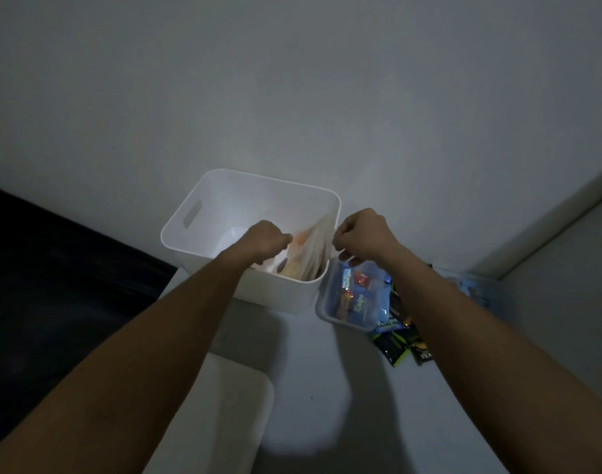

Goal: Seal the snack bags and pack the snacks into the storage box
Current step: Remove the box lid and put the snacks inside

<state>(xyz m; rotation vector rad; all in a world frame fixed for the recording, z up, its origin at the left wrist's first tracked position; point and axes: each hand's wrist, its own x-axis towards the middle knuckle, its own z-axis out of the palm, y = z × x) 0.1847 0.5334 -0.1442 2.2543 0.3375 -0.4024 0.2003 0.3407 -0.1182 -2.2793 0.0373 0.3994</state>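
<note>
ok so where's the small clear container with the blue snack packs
In the head view, the small clear container sits right of centre on the white surface, against the right side of the white storage box, under the right hand, with dark snack packets just beyond.

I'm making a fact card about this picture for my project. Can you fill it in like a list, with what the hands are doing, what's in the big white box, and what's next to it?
left hand: closed on the clear bag's left top edge
right hand: closed on the bag's right top edge
clear snack bag: inside the box, held at its top
white storage box: open, handle slot in its left wall
small clear tub: right of the box, wrapped snacks inside
dark snack packets: on the table, right of the tub
light: dim
</note>
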